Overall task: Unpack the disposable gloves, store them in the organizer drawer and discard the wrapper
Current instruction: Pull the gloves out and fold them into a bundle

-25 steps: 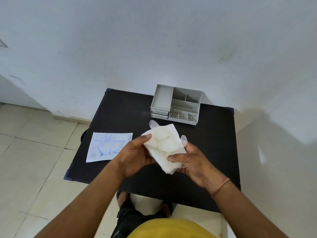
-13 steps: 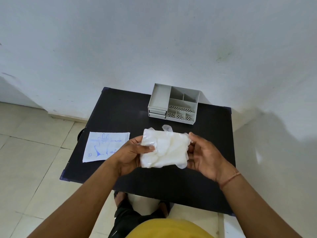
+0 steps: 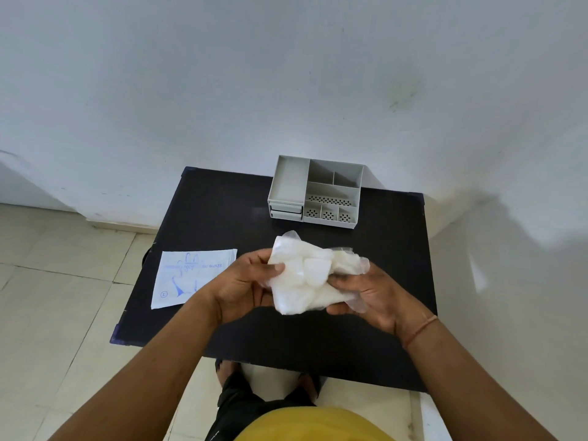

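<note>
A bundle of thin translucent white disposable gloves (image 3: 307, 273) is held above the middle of the black table (image 3: 222, 211). My left hand (image 3: 246, 281) pinches its left side with the thumb on top. My right hand (image 3: 366, 291) grips the right side, fingers curled under the plastic. The white wrapper (image 3: 184, 278) with blue glove print lies flat on the table's left edge, partly overhanging it. The grey organizer (image 3: 316, 192) stands at the back of the table; its two small drawers (image 3: 285, 211) at the lower left look closed.
A white wall rises right behind the table. Beige floor tiles (image 3: 63, 297) lie to the left. My legs and feet show under the near table edge.
The bundle went from folded and upright to spread flat, and is now crumpled together again between both hands. My right hand has closed round its right side.
</note>
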{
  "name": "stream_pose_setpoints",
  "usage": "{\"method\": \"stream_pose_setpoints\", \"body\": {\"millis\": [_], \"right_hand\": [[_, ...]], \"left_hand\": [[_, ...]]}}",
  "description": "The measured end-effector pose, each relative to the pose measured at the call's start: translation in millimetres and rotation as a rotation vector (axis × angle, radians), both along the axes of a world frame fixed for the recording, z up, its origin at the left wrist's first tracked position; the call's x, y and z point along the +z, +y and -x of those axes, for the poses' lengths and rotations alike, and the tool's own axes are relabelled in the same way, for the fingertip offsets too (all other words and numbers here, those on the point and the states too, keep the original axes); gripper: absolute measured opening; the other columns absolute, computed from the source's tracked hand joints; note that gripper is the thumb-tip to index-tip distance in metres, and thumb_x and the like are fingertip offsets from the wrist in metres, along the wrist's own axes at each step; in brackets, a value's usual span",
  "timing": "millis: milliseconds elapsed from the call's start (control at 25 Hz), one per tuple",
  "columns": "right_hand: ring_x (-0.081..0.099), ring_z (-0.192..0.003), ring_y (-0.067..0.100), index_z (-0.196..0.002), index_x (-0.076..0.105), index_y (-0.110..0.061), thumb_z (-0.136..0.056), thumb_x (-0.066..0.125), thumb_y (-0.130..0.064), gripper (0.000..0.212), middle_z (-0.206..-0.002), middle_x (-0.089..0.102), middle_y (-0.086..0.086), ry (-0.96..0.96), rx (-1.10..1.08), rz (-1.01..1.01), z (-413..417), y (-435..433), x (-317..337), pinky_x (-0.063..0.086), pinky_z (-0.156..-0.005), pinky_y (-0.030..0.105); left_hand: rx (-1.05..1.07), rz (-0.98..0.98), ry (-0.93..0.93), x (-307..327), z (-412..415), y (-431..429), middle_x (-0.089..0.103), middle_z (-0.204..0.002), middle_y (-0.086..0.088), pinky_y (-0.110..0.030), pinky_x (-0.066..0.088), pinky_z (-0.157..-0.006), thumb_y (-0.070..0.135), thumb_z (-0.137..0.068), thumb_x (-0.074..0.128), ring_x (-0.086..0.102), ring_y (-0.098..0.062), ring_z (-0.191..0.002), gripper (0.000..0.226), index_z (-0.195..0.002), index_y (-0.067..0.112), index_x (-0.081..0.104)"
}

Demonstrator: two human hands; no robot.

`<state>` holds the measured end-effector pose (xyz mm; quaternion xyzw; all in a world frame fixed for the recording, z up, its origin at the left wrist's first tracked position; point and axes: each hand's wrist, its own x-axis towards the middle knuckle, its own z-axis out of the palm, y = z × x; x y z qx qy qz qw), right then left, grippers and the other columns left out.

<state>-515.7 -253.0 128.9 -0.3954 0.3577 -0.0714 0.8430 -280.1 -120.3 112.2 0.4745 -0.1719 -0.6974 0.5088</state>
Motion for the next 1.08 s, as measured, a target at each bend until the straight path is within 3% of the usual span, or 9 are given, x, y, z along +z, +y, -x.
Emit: {"method": "stream_pose_setpoints", "body": {"millis": [120,200,280,360,480,600,800,920,1080], "right_hand": [[0.069,-0.122,0.046,-0.137,0.062,-0.017,-0.094,0.069,-0.012,0.044,-0.130,0.074,0.017,-0.022,0.003,-0.069,3,-2,0,0.062,-0.087,0.059],[0.058,-0.134,0.051,-0.139,0.065,-0.017,-0.102,0.057,-0.032,0.041,-0.139,0.069,0.020,-0.071,-0.012,-0.163,5,-6,-1,0.044,-0.109,0.073],[0.048,-0.143,0.052,-0.144,0.065,-0.019,-0.103,0.041,-0.058,0.061,-0.151,0.059,0.022,-0.145,-0.016,-0.318,6,-11,0,0.032,-0.116,0.074],[0.044,-0.147,0.050,-0.152,0.056,-0.019,-0.102,0.041,-0.061,0.067,-0.158,0.052,0.021,-0.215,-0.010,-0.407,4,-11,1,0.035,-0.116,0.072],[0.042,-0.149,0.047,-0.156,0.050,-0.014,-0.106,0.051,-0.021,0.050,-0.163,0.045,0.021,-0.288,0.063,-0.247,-4,-11,-1,0.032,-0.120,0.070],[0.056,-0.139,0.042,-0.145,0.063,-0.019,-0.095,0.061,0.007,0.056,-0.154,0.056,0.021,-0.148,0.079,-0.014,-16,-14,2,0.048,-0.110,0.061],[0.072,-0.114,0.032,-0.136,0.067,-0.016,-0.095,0.068,0.005,0.047,-0.130,0.072,0.020,0.038,0.035,0.186,-42,-17,5,0.064,-0.090,0.048],[0.073,-0.107,0.028,-0.135,0.068,-0.015,-0.096,0.066,0.005,0.045,-0.121,0.076,0.014,0.110,-0.005,0.232,-57,-16,2,0.064,-0.088,0.045],[0.075,-0.107,0.034,-0.134,0.067,-0.017,-0.098,0.064,-0.003,0.039,-0.122,0.076,0.012,0.066,-0.099,0.058,-80,-11,-3,0.063,-0.084,0.053]], "left_hand": [[0.050,-0.082,-0.188,-1,5,-7,0.079,-0.129,-0.018,-0.042,0.068,-0.075,0.008,-0.084,0.083,0.078,-0.035,-0.113,0.046,-0.130,0.006,0.074],[0.081,-0.102,-0.231,0,5,-9,0.081,-0.123,-0.014,-0.040,0.067,-0.074,0.006,-0.087,0.081,0.078,-0.036,-0.115,0.040,-0.126,0.005,0.075],[0.090,-0.103,-0.244,2,2,-10,0.082,-0.122,-0.013,-0.041,0.067,-0.074,0.005,-0.088,0.080,0.078,-0.036,-0.114,0.038,-0.125,0.007,0.077],[0.085,-0.079,-0.237,5,-2,-10,0.081,-0.124,-0.012,-0.044,0.068,-0.076,0.007,-0.082,0.082,0.078,-0.035,-0.114,0.044,-0.126,0.010,0.077],[0.075,-0.026,-0.262,8,-11,-11,0.081,-0.123,-0.013,-0.049,0.067,-0.082,0.005,-0.081,0.084,0.078,-0.032,-0.111,0.045,-0.125,0.011,0.079],[0.017,0.027,-0.347,9,-25,-21,0.082,-0.119,-0.012,-0.047,0.064,-0.084,-0.004,-0.089,0.077,0.077,-0.031,-0.107,0.036,-0.117,0.017,0.084],[-0.090,-0.037,-0.203,13,-58,-43,0.078,-0.129,-0.014,-0.053,0.064,-0.091,0.019,-0.093,0.080,0.076,-0.036,-0.116,0.042,-0.134,0.018,0.075],[-0.170,-0.092,-0.130,10,-77,-54,0.080,-0.118,-0.012,-0.044,0.066,-0.077,0.038,-0.096,0.068,0.079,-0.030,-0.103,0.043,-0.133,0.016,0.074],[-0.250,-0.152,-0.197,-12,-97,-70,0.080,-0.124,-0.015,-0.056,0.063,-0.092,0.008,-0.088,0.084,0.078,-0.034,-0.113,0.039,-0.126,0.012,0.077]]}}
